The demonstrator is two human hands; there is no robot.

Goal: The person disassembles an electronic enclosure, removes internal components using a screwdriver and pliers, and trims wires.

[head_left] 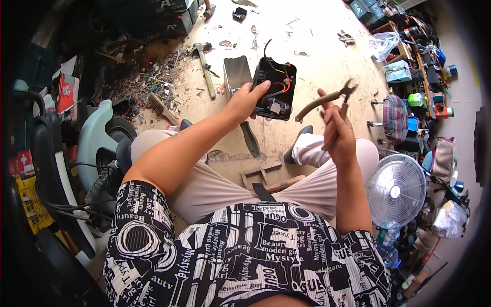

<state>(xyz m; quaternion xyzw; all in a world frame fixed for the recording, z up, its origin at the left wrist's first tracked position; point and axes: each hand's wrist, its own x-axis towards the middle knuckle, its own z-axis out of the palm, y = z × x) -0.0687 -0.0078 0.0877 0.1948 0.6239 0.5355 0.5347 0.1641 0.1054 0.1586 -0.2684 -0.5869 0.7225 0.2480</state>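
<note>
My left hand [245,103] grips the left edge of an open black plastic casing [287,97], thumb over its rim. Inside the casing are red and yellow wires [287,79], and a black lead [266,47] sticks up from its top. In my right hand [338,130] is a pair of cutting pliers [349,91], jaws pointing up and handles spread apart. The pliers stand to the right of the casing, not touching it. A grey metal piece [236,71] lies behind my left hand, and a dark green handle [250,139] shows below the casing.
A hammer [206,71] and a wooden brush [162,107] lie on the floor to the left, beside scattered scraps [153,77]. A pale green scooter [94,130] stands at left. To the right are a checked stool [395,116], a fan [395,191] and cluttered shelves [419,56].
</note>
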